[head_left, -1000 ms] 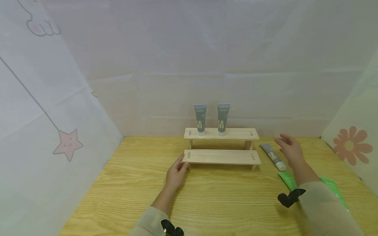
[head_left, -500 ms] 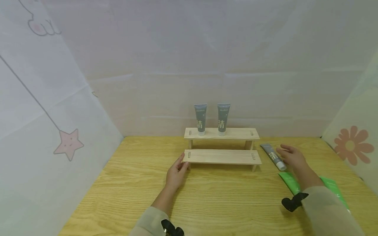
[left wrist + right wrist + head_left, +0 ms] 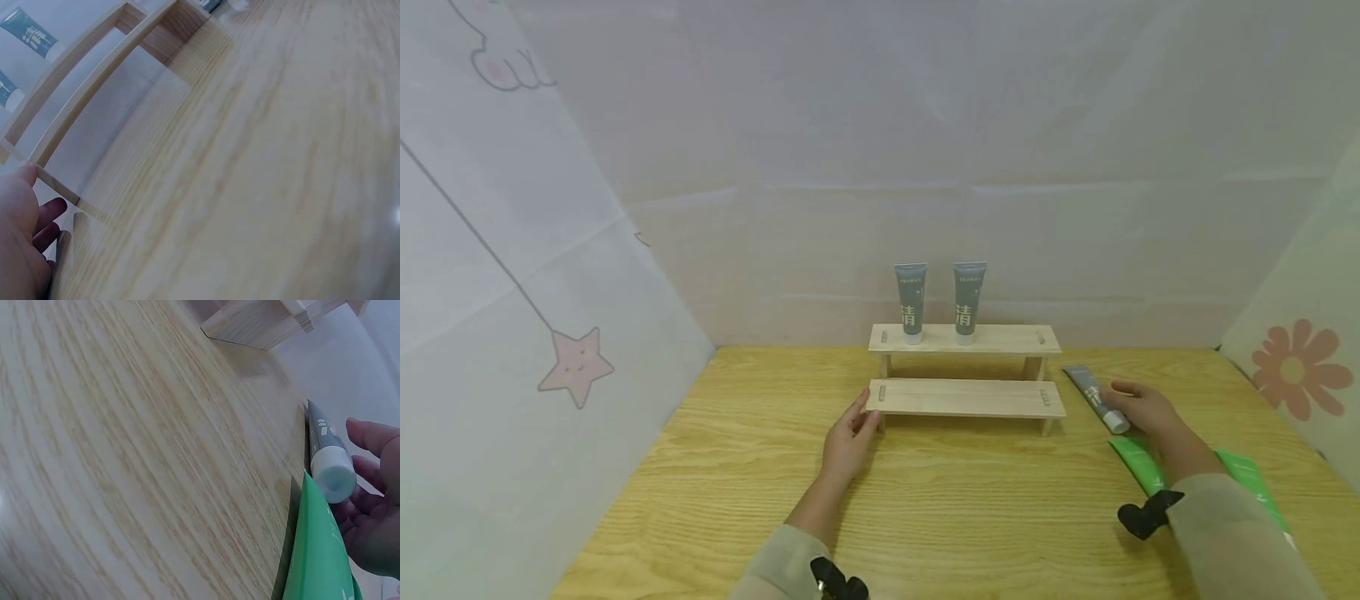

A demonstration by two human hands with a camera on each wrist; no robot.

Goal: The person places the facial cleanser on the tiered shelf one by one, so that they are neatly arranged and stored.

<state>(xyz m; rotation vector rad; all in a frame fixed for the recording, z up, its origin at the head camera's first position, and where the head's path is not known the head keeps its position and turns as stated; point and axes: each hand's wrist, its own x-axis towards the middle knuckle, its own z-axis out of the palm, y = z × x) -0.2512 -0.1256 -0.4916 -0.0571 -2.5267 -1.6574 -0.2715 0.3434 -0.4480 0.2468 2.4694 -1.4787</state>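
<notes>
My left hand (image 3: 846, 446) holds the left end of a two-tier wooden shelf (image 3: 966, 397), thumb at its front corner. In the left wrist view the thumb meets the board's end, with the other fingers bent below. Beside the shelf, a grey squeeze tube (image 3: 1092, 394) with a white cap lies on the table. My right hand (image 3: 1146, 408) is at the tube's right side. In the right wrist view its thumb stands apart from the tube (image 3: 325, 431), and the lower fingers are partly hidden behind the cap. Two matching tubes, left (image 3: 912, 302) and right (image 3: 967, 300), stand cap-down on the upper tier.
Green tubes or packs (image 3: 1138, 462) lie under my right forearm, partly covered by it. The wood-grain table (image 3: 970, 517) runs back to a pale sheet wall (image 3: 820, 208), with printed sheets at both sides.
My right hand has come down from above and behind the lying grey tube to its side. The left hand stays at the shelf's end.
</notes>
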